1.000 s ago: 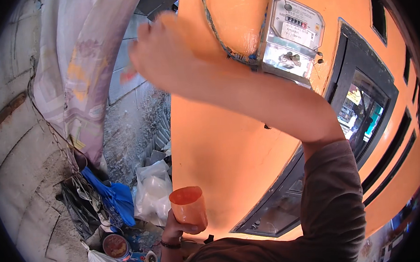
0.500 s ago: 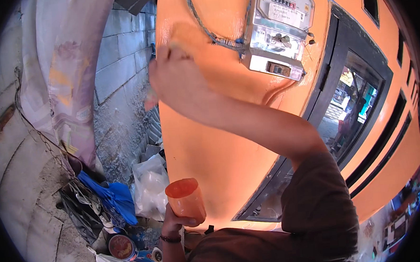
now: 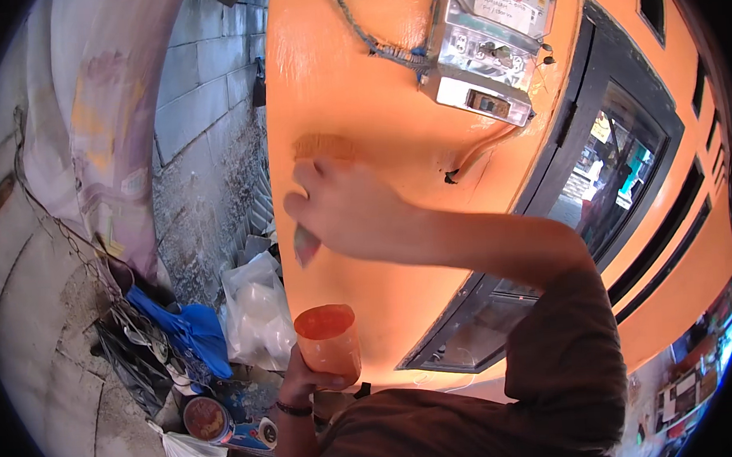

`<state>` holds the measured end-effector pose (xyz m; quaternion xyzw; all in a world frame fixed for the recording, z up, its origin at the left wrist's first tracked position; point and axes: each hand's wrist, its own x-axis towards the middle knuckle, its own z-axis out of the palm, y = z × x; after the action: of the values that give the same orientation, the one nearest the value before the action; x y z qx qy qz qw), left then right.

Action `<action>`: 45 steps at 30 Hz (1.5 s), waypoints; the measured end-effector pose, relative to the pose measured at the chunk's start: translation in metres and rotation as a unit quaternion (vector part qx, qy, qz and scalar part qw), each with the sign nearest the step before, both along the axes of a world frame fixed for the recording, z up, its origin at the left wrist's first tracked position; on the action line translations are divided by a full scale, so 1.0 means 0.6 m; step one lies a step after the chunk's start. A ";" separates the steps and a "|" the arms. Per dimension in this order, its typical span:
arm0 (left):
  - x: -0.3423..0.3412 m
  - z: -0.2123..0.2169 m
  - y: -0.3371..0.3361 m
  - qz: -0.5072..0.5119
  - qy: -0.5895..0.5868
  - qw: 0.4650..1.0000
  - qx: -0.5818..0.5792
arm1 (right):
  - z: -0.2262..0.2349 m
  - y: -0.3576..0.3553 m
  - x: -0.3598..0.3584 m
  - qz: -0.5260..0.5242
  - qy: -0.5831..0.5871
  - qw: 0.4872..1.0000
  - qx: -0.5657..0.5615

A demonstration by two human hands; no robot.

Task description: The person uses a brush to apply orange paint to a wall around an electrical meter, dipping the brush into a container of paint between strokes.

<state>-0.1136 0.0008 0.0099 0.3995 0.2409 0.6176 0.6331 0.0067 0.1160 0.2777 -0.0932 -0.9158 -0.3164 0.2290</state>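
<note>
My left hand [image 3: 309, 375], with a dark bracelet at its wrist, is wrapped round an orange plastic cup [image 3: 331, 350]. The cup's open top faces up and its inside is coated orange. Higher up, my right hand [image 3: 344, 205] is closed on a paintbrush [image 3: 305, 246], whose handle end sticks out below the fingers. Its wide orange-coated bristles lie against the orange wall [image 3: 386, 302], just above my knuckles. Part of the brush is hidden by the hand. Wet-looking streaks shine on the wall above.
An electricity meter [image 3: 489, 48] with cables is fixed on the wall, upper right. Beside it is a dark-framed window [image 3: 619, 165]. At left hang a stained cloth [image 3: 112, 118], and below it a blue cloth [image 3: 193, 333], a plastic bag [image 3: 259, 317] and an open paint can [image 3: 206, 419].
My right hand has moved down and slightly right along the wall with the paintbrush. My left hand keeps the cup in nearly the same place.
</note>
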 end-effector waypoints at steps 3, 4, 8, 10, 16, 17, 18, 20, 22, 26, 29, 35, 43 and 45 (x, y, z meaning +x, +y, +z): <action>-0.002 -0.006 -0.009 -0.033 0.017 0.999 0.000 | 0.132 0.031 -0.014 0.000 0.047 0.993 -0.111; 0.001 -0.008 -0.005 -0.037 0.004 0.999 0.002 | 0.192 0.022 -0.013 -0.089 0.072 0.975 -0.191; 0.002 -0.015 -0.017 -0.010 -0.011 1.000 -0.002 | 0.276 -0.052 -0.046 -0.088 0.115 0.985 -0.097; 0.004 -0.012 -0.018 -0.020 0.007 1.000 -0.007 | 0.250 0.024 -0.048 0.003 0.131 0.991 -0.032; 0.001 -0.020 -0.025 -0.009 0.012 1.000 -0.013 | 0.026 0.034 -0.040 -0.126 0.027 0.955 0.266; 0.000 -0.018 -0.023 -0.005 0.012 1.000 -0.004 | 0.007 0.016 -0.028 -0.157 -0.021 0.961 0.227; -0.001 -0.019 -0.026 -0.002 0.011 1.000 -0.007 | 0.005 0.007 -0.023 -0.153 -0.022 0.962 0.224; -0.004 -0.017 -0.026 0.006 0.022 1.000 -0.005 | 0.018 -0.017 -0.014 -0.079 -0.023 0.996 0.012; -0.007 -0.020 -0.027 0.002 0.016 1.000 -0.009 | 0.064 -0.018 -0.021 -0.019 0.047 0.997 0.061; -0.003 -0.028 -0.024 -0.013 0.013 1.000 -0.007 | 0.086 0.045 -0.013 -0.010 0.104 0.977 0.187; 0.005 0.001 -0.033 -0.008 -0.001 1.000 0.003 | -0.008 0.030 -0.003 -0.121 -0.029 0.965 0.232; -0.009 -0.042 -0.045 0.008 0.047 0.998 0.049 | 0.049 -0.008 0.014 -0.010 0.148 0.977 0.156; 0.000 -0.030 -0.059 0.016 0.000 1.000 0.014 | -0.015 0.003 0.073 -0.034 0.105 0.989 0.097; 0.005 -0.023 -0.061 0.019 0.001 1.000 0.018 | 0.025 -0.003 0.066 0.031 0.172 0.977 0.126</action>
<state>-0.1109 -0.0357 -0.0042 0.4065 0.2379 0.6338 0.6136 0.0465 0.1140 0.2930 -0.0879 -0.8181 -0.4014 0.4023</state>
